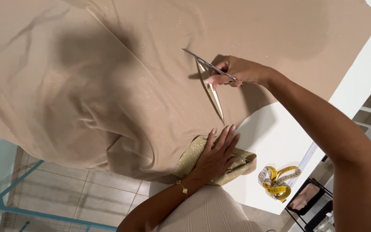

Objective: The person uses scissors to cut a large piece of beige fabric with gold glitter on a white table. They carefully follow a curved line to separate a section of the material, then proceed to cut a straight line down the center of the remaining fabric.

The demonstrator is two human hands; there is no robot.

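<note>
Beige fabric (108, 77), faintly speckled with glitter, covers most of the white counter (275, 141) and spills over its near edge in loose folds toward the floor. The right hand (237, 71) is closed around the handles of a pair of scissors (209, 65), fingers curled through the grips, the blades partly open and pointing away across the cloth. A narrow cut (213, 96) runs from the blades back toward the near edge of the counter, its edges parted to show the white underneath. The left hand (217, 154) lies flat with fingers spread and pressed down on a folded, gold-glittered part of the fabric (194, 159) at the near edge, holding nothing; a thin bracelet (182, 187) sits on its wrist. A coiled yellow measuring tape (278, 180) rests on the bare counter near its corner, just beside a clear ruler (305, 157) along the edge. Below are pale floor tiles (86, 189) and a blue metal frame (5, 202).
</note>
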